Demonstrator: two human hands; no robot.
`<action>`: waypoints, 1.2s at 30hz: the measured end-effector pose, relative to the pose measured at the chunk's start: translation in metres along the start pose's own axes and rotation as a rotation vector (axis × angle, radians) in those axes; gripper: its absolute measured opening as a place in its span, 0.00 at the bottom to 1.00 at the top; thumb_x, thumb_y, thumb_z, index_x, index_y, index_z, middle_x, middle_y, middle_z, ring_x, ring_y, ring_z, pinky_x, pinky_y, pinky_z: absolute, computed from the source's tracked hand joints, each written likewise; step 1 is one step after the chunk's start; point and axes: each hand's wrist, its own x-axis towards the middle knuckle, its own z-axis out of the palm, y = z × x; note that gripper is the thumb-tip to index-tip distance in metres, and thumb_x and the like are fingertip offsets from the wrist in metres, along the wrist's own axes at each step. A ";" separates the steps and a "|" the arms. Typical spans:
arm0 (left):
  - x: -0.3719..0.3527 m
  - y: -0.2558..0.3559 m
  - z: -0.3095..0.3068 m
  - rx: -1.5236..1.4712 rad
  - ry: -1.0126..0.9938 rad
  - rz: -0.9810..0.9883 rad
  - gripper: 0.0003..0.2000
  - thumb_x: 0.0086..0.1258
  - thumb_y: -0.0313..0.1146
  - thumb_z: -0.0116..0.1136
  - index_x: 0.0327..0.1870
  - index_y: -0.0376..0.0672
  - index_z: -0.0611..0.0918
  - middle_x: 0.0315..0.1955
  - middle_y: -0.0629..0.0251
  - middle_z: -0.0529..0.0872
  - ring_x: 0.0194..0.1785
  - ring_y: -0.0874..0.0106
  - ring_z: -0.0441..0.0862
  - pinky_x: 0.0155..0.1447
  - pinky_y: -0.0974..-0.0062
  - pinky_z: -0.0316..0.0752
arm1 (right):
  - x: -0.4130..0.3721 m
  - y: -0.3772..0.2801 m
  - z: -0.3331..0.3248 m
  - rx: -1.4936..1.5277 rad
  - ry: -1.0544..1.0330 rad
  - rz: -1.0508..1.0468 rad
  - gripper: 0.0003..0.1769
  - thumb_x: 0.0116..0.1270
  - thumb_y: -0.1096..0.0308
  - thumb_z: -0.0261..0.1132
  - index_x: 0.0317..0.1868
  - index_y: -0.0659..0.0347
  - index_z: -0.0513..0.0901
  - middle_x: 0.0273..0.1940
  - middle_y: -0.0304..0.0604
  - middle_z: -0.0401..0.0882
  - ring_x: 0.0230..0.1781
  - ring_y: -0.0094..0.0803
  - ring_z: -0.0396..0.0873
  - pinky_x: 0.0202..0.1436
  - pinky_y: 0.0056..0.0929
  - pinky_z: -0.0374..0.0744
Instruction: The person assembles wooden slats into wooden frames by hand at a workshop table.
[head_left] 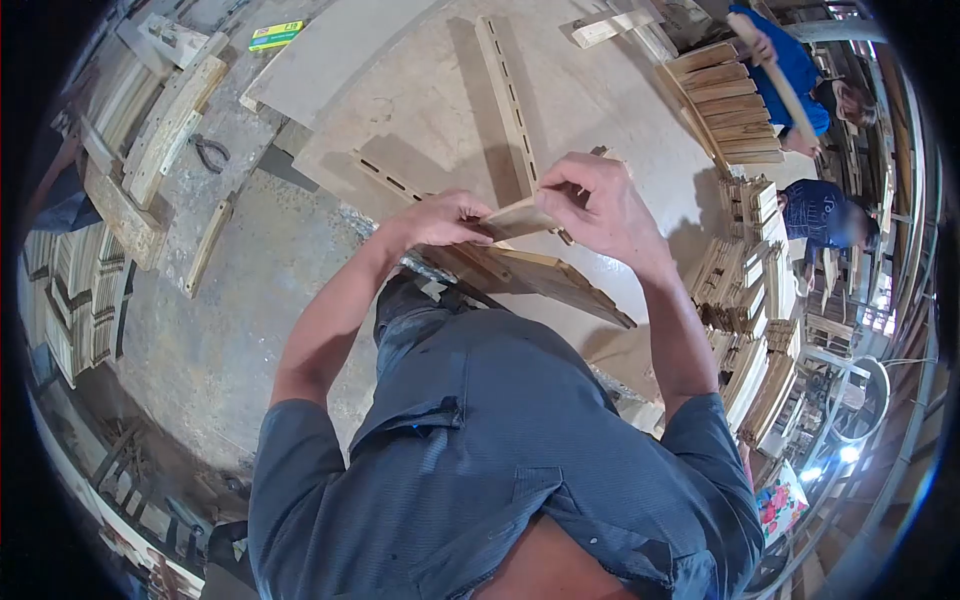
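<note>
A short wooden slat point(520, 219) is stretched between my two hands in the middle of the view. My left hand point(440, 220) pinches its left end, fingers closed. At the other end, my right hand point(605, 205) grips it between thumb and fingers. Just below the slat, a wooden panel point(565, 279) slants down to the right, close to my body. One slotted wooden rail point(508, 100) runs away from me across the table. Another slotted rail point(385, 178) extends to the left, partly hidden behind my left hand.
The pale worktable point(400, 110) lies beneath. Stacked wooden pieces point(735, 270) stand to the right, with several slats point(725, 105) behind. Two people work at the far right, one in a blue shirt point(790, 65). Pliers point(211, 154) and a green-yellow box point(275, 36) lie to the left.
</note>
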 end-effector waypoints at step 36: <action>-0.010 0.028 -0.028 -0.035 0.055 -0.047 0.26 0.68 0.40 0.64 0.64 0.34 0.82 0.57 0.48 0.88 0.62 0.57 0.85 0.67 0.64 0.77 | -0.037 0.300 0.007 0.075 0.655 1.054 0.38 0.54 0.70 0.79 0.65 0.64 0.74 0.35 0.46 0.85 0.28 0.31 0.84 0.22 0.33 0.81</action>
